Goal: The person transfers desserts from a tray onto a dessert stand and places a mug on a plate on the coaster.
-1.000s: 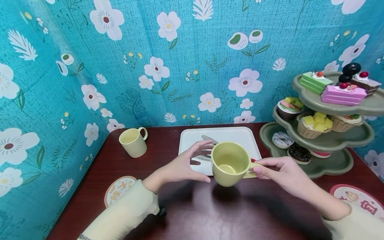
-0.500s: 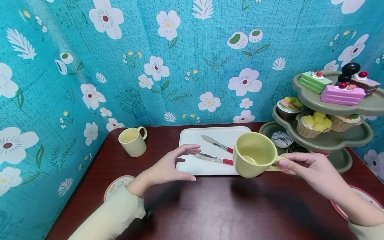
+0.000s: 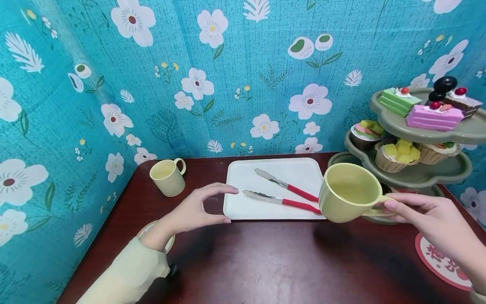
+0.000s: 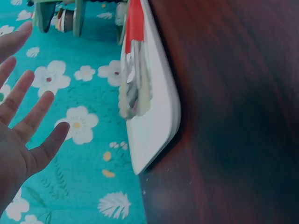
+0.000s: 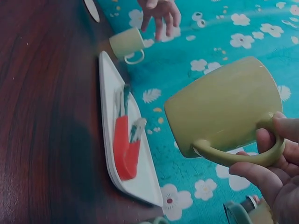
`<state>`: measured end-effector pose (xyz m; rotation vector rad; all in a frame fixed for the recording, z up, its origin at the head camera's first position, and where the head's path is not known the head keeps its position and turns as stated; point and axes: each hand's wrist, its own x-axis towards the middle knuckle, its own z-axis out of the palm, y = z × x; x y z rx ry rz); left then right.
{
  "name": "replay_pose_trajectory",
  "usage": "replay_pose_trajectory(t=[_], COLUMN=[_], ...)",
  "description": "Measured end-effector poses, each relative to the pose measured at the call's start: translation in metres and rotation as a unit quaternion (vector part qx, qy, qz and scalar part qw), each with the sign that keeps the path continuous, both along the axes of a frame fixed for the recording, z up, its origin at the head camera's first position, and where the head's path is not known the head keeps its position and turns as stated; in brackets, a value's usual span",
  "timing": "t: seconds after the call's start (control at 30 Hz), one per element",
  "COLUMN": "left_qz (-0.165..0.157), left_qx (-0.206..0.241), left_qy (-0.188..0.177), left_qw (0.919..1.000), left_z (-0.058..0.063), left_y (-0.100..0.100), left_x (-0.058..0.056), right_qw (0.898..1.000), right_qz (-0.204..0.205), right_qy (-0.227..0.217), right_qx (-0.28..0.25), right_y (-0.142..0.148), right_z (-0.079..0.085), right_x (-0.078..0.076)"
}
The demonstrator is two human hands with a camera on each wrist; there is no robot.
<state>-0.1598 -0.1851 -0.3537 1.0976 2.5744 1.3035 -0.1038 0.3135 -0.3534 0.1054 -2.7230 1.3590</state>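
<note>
My right hand (image 3: 433, 215) pinches the handle of a yellow-green mug (image 3: 347, 194), raised above the table with its mouth tilted toward the head camera. In the right wrist view the fingers curl through the handle of this mug (image 5: 224, 105). My left hand (image 3: 195, 209) holds nothing; its fingers are spread, thumb apart, beside the left end of a white tray (image 3: 237, 171). On the tray lies a pair of red-handled metal tongs (image 3: 300, 205), its two arms spread apart. A second mug (image 3: 169, 182) of the same colour stands at the back left.
A three-tier green stand (image 3: 455, 169) with toy cakes, cupcakes and doughnuts is at the right, behind my right hand. A round red-rimmed coaster (image 3: 442, 261) lies at the right, another coaster (image 3: 171, 244) partly under my left forearm. A flowered blue cloth (image 3: 243, 84) hangs behind the table.
My right hand has carried the mug to the right, uncovering the tray and tongs. My left hand has moved left, away from the mug, staying spread.
</note>
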Motion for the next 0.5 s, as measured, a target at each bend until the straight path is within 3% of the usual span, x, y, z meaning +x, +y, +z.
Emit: replay_pose_trajectory(t=[0.17,0.27,0.5], left_qz=[0.014,0.016,0.029], left_qx=[-0.022,-0.041,-0.081], left_qy=[0.022,0.039,0.068], left_qw=[0.9994,0.9983,0.9939], left_z=[0.002,-0.002,-0.009], left_y=[-0.008,-0.013,-0.025], left_x=[0.002,0.004,0.01], right_qw=[1.0,0.999,0.99], right_qz=[-0.026,-0.035,0.004], right_qy=[-0.014,0.005,0.07], right_qx=[-0.002,-0.008,-0.124], right_y=[0.012,0.018,0.034], right_z=[-0.004,-0.007,-0.015], right_x=[0.008,0.012,0.019])
